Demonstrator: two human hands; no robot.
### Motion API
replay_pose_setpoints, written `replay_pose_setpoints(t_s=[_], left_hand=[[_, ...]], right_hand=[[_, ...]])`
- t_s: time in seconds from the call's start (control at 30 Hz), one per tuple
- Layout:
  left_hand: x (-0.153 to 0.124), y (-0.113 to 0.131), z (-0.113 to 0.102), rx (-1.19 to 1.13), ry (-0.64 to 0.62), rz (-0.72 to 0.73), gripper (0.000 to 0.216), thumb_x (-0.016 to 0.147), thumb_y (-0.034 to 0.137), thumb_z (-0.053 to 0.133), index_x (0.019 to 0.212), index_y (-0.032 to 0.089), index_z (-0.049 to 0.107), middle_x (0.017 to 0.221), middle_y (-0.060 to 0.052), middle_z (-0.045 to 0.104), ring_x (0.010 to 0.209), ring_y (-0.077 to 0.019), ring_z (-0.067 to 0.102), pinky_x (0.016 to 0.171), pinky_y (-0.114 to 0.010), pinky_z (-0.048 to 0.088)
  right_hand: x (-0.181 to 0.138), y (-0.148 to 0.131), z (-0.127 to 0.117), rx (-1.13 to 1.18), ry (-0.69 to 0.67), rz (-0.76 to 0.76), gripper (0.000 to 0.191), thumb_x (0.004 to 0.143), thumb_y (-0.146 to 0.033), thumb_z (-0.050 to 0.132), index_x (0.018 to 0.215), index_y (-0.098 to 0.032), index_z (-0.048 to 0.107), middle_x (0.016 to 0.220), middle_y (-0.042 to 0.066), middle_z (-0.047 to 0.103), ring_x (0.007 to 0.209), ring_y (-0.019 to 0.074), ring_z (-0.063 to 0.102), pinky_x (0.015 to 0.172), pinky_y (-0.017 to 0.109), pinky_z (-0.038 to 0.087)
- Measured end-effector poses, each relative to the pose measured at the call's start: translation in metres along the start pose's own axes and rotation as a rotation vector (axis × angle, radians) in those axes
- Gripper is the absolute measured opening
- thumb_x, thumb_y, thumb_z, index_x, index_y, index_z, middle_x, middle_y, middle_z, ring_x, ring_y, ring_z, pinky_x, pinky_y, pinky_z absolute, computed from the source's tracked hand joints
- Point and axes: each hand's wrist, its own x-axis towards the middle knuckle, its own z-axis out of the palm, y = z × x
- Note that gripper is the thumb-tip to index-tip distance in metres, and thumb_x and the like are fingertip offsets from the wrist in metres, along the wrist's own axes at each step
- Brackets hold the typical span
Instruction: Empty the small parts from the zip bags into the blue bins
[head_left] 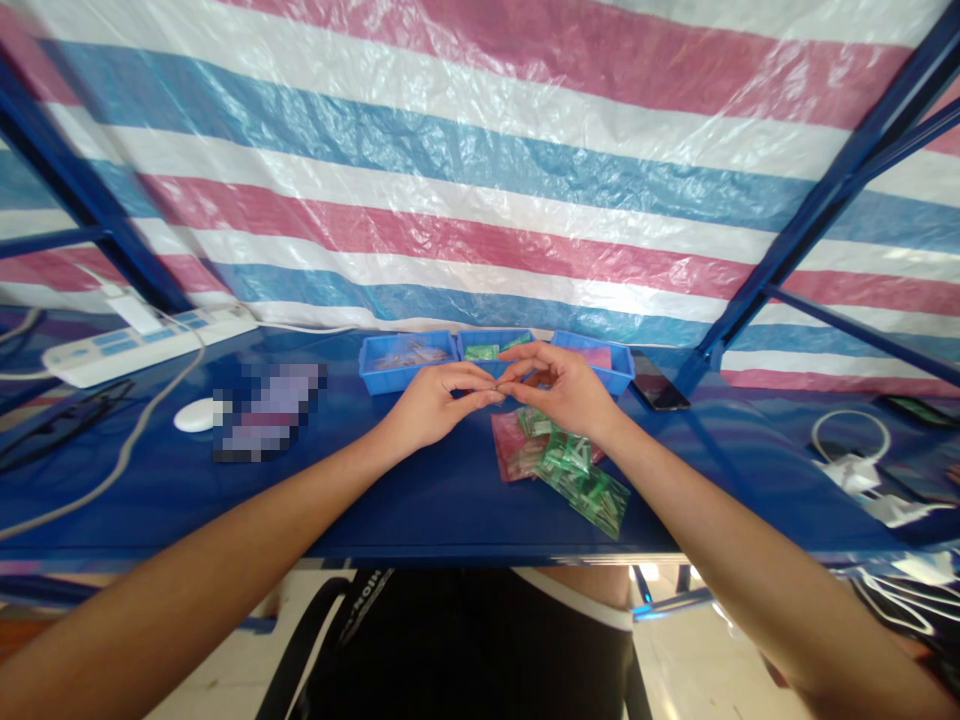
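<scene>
My left hand [435,400] and my right hand [566,390] meet fingertip to fingertip above the blue table [420,500], both pinched on a small item too tiny to make out. Just under my right hand lies a pile of small green plastic bags [581,478] on top of a red bag [511,447]. Behind the hands stand three blue bins: the left bin [405,360] with pale pieces, the middle bin [491,348] with green pieces, and the right bin [604,360] with pinkish contents.
A white power strip [142,340] with cables lies at the back left, a white round object [195,414] beside a blurred patch. A phone [658,385] rests right of the bins. White cables and a charger [855,465] sit far right. Blue frame posts flank the striped tarp.
</scene>
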Motion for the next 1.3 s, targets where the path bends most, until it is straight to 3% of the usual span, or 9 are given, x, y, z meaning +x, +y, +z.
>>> replay_pose_setpoints(t_s=[0.23,0.37,0.5,0.63,0.7,0.93,1.03,1.17,1.3], left_hand=[[0.0,0.006,0.0,-0.009,0.036,-0.01,0.029,0.096,0.051,0.077,0.095,0.024,0.088,0.097,-0.006,0.082,0.088,-0.0202,0.075,0.082,-0.031,0.056],[0.001,0.005,0.0,-0.013,0.027,-0.024,0.031,0.097,0.05,0.074,0.098,0.022,0.087,0.1,-0.007,0.083,0.092,-0.0213,0.075,0.085,-0.031,0.057],[-0.001,0.002,0.0,0.019,0.061,-0.038,0.035,0.104,0.049,0.064,0.115,0.021,0.084,0.115,-0.009,0.083,0.105,-0.0247,0.077,0.096,-0.033,0.059],[-0.003,0.001,-0.005,0.105,0.08,-0.066,0.045,0.11,0.042,0.049,0.143,0.02,0.071,0.115,-0.009,0.083,0.097,-0.0225,0.079,0.09,-0.032,0.062],[-0.003,0.0,-0.012,0.219,0.099,-0.038,0.046,0.11,0.034,0.046,0.148,0.02,0.067,0.119,-0.008,0.082,0.101,-0.0229,0.079,0.097,-0.035,0.061],[0.0,-0.019,-0.047,0.559,0.193,-0.005,0.051,0.1,0.014,0.042,0.14,0.02,0.072,0.148,-0.009,0.069,0.138,-0.0274,0.064,0.125,-0.046,0.044],[0.0,-0.035,-0.054,0.723,0.135,-0.067,0.051,0.098,0.013,0.043,0.14,0.013,0.071,0.152,-0.014,0.065,0.145,-0.0317,0.057,0.128,-0.052,0.04],[0.0,-0.043,-0.054,0.765,0.116,-0.095,0.046,0.099,0.018,0.047,0.137,0.011,0.072,0.151,-0.018,0.065,0.145,-0.0352,0.056,0.128,-0.057,0.037],[0.0,-0.025,-0.038,0.624,0.096,0.074,0.037,0.101,0.022,0.051,0.128,0.018,0.075,0.145,-0.013,0.068,0.144,-0.033,0.055,0.129,-0.055,0.038]], right_hand=[[-0.001,-0.003,0.0,0.028,-0.031,0.008,0.041,0.089,-0.041,0.082,0.125,-0.025,0.07,0.103,0.004,0.083,0.089,0.0219,0.078,0.075,0.035,0.06],[0.0,0.0,0.001,0.034,-0.036,0.015,0.041,0.09,-0.042,0.081,0.126,-0.025,0.07,0.105,0.005,0.082,0.091,0.0222,0.077,0.075,0.035,0.06],[0.0,0.001,-0.002,-0.028,0.052,0.004,0.037,0.096,-0.047,0.075,0.125,-0.025,0.071,0.103,0.005,0.08,0.084,0.0214,0.074,0.072,0.035,0.059],[0.0,0.0,-0.009,-0.172,0.155,-0.016,0.035,0.1,-0.051,0.07,0.122,-0.024,0.072,0.095,0.005,0.078,0.082,0.0229,0.073,0.07,0.036,0.058],[0.001,0.0,-0.013,-0.201,0.192,-0.016,0.036,0.102,-0.054,0.067,0.12,-0.025,0.072,0.095,0.006,0.078,0.085,0.0242,0.073,0.073,0.038,0.058],[0.001,0.0,-0.015,-0.142,0.264,-0.014,0.05,0.107,-0.068,0.048,0.11,-0.026,0.074,0.092,0.006,0.077,0.083,0.0245,0.072,0.071,0.039,0.057],[0.002,0.0,-0.015,-0.116,0.299,-0.012,0.052,0.107,-0.07,0.046,0.108,-0.026,0.074,0.091,0.006,0.076,0.083,0.0243,0.072,0.07,0.038,0.057],[0.004,0.002,-0.02,-0.056,0.356,-0.005,0.056,0.104,-0.075,0.045,0.108,-0.026,0.073,0.09,0.007,0.076,0.082,0.0245,0.072,0.069,0.038,0.058],[0.005,0.002,-0.024,-0.06,0.393,0.002,0.058,0.103,-0.078,0.046,0.108,-0.026,0.073,0.089,0.007,0.076,0.079,0.0238,0.071,0.07,0.038,0.058]])
